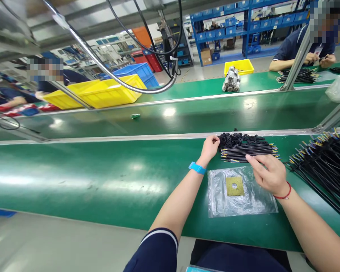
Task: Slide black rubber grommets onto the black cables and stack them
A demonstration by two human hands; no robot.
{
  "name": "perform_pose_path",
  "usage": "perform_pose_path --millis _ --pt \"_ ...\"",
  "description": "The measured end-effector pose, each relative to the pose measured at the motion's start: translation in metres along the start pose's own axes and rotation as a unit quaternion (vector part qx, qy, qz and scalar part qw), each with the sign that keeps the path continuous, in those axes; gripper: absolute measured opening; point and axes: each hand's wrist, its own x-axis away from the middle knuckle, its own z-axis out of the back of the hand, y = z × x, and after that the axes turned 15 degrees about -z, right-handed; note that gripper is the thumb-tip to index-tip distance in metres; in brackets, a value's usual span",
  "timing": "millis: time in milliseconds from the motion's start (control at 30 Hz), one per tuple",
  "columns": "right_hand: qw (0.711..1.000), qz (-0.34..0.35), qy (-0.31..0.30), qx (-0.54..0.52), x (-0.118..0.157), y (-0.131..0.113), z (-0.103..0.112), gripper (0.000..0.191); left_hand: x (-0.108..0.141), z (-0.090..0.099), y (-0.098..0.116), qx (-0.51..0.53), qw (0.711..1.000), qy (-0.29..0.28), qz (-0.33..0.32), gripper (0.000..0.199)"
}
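My left hand (pixel 210 147) is at the left end of a heap of small black plastic parts (pixel 239 139), its thumb and fingertips pinched together; what lies between them, if anything, is too small to make out. Just in front of the heap lies a row of short black cables (pixel 235 152) with coloured wire ends. Over the right part of this row is my right hand (pixel 269 173), fingers stretched loosely forward and nothing visible in them. Below it, a clear zip bag (pixel 253 202) lies flat, with a yellowish square plate (pixel 230 190) with a central hole on it.
A large bundle of black cables (pixel 325 166) fills the bench's right side. A metal rail (pixel 147 138) runs behind the work area. Beyond are yellow bins (pixel 110 92), wrapped bundles (pixel 231 80) and co-workers. A metal-sheathed hose (pixel 102 68) hangs overhead.
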Motion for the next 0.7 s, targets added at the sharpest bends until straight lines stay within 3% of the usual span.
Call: perform_pose_path --millis 100,200,300,533,700 --pt "0.988 -0.046 -0.138 0.059 -0.002 -0.005 0.009 0.036 0.016 0.013 0.003 0.110 0.993 0.009 0.046 0.007" --pt "0.948 -0.060 -0.297 0.092 0.011 -0.004 0.007 0.039 0.038 0.022 0.003 0.213 0.972 -0.001 0.098 0.010" --pt "0.914 -0.062 -0.386 0.110 0.032 -0.007 0.002 0.051 0.057 0.026 0.003 0.289 0.946 -0.003 0.145 0.018" --pt "0.894 -0.076 -0.425 0.122 0.054 -0.018 -0.003 0.038 0.083 0.017 0.015 0.396 0.899 -0.015 0.189 0.026" --pt "0.894 -0.150 -0.416 0.073 0.047 -0.013 -0.004 0.035 0.095 0.009 0.025 0.398 0.900 -0.032 0.173 0.031"
